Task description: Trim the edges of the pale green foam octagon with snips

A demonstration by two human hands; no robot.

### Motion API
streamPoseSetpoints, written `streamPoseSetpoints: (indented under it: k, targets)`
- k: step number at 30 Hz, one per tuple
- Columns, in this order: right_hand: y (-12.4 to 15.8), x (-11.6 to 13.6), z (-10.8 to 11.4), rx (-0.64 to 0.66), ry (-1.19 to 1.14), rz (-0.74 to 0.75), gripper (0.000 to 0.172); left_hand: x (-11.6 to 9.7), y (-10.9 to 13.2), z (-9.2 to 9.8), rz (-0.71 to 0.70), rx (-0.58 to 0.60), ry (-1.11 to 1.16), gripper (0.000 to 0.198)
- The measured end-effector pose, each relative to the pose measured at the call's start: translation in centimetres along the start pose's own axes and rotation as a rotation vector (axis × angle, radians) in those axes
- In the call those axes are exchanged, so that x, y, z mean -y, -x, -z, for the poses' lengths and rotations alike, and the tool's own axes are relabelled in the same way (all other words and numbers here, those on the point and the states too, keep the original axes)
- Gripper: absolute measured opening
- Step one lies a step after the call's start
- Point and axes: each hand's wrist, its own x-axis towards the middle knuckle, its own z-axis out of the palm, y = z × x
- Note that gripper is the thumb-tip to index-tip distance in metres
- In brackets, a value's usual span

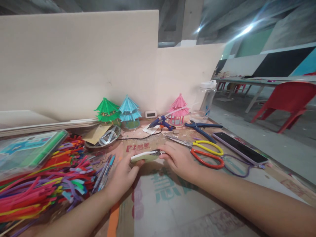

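My left hand (123, 176) and my right hand (179, 159) are both closed round a small pale green and white tool (145, 155) with a dark tip, perhaps a cutter, held low over the cardboard-covered table (168, 204). The left hand grips its left end and the right hand pinches its right end. Just right of my right hand lie scissors with yellow and red handles (206, 153). A heap of coloured pipe cleaners (46, 177) lies left of my left hand.
Green (107, 112), blue (128, 110) and pink (178, 108) little pavilions stand at the back by the wall. A blue glue gun (160, 123), blue pliers (201, 128), a phone (239, 148), a plastic bottle (206, 98), pens (105, 171) and a red chair (283, 103) are also in view.
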Motion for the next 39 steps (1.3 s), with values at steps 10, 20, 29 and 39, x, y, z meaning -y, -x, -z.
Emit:
streamPoseSetpoints:
  k: [10,20,29,39]
  targets:
    - [-0.1,-0.2,0.0,0.0,-0.001,0.002,0.044,0.3,0.0,-0.2,0.006,0.011,0.02,0.017]
    - [0.0,0.1,-0.1,-0.005,-0.004,0.002,0.043,-0.5,0.1,0.1,-0.025,-0.018,-0.058,0.02]
    - [0.1,0.2,0.0,-0.019,-0.03,-0.012,0.041,-0.5,0.3,0.1,-0.02,0.002,-0.076,0.018]
    - [0.1,0.5,0.1,-0.009,-0.01,0.007,0.039,-1.3,0.2,0.3,-0.046,0.014,-0.081,0.017]
